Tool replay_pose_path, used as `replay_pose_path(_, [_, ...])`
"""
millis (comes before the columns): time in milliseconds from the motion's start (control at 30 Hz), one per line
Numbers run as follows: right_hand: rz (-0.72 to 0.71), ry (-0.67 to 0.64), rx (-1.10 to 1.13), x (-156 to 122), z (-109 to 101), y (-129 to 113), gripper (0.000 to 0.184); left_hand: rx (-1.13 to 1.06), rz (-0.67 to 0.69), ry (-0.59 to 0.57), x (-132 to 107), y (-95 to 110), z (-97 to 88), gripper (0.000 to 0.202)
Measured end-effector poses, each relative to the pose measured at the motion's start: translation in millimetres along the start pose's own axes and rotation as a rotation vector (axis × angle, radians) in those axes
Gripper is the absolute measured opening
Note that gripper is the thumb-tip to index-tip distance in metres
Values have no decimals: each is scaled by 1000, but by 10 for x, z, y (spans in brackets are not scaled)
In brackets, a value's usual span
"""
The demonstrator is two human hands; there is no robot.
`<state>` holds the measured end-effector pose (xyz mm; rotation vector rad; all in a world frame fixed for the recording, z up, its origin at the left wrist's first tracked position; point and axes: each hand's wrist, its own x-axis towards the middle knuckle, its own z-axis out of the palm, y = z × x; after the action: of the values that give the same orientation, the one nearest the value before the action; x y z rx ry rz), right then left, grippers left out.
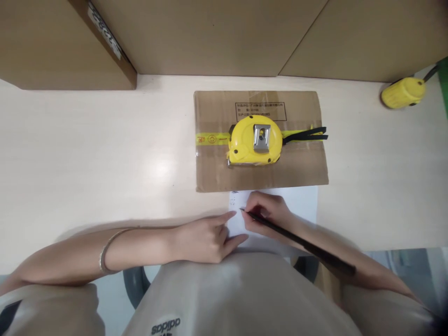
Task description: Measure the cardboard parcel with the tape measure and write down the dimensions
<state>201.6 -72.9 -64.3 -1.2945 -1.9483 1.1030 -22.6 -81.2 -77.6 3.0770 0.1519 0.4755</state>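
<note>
A sheet of white paper [301, 203] lies at the table's front edge, with small dark marks near its upper left corner. My right hand [268, 212] rests on it, fingers closed around a black pen [308, 246] whose tip is at the paper beside those marks. My left hand [206, 238] lies on the paper's left edge, index finger and thumb stretched out and apart, holding nothing. Just beyond the paper is a flat cardboard box [217, 172] with yellow tape across it. On the box sits a yellow tape measure [245, 140] with a metal clip and a black strap.
Large cardboard boxes [210, 37] stand along the back of the pale table [87, 154]. At the far right, a second yellow object with a black strap [402, 93] stands near a green edge [444, 86].
</note>
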Motion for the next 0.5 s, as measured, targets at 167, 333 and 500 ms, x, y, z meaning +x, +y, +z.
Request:
replay_pose_path(167, [-88,77,-387,-119,-256,-210,16,14,35,36,10,-42,-32,37])
replay_pose_path(333, [-72,84,-865,-215,-489,-223,17,127,147,231,69,-131,-194,21])
replay_pose_path(500, [-25,-29,-1040,-272,-467,-18,19,102,217,393,-28,-186,-440,43])
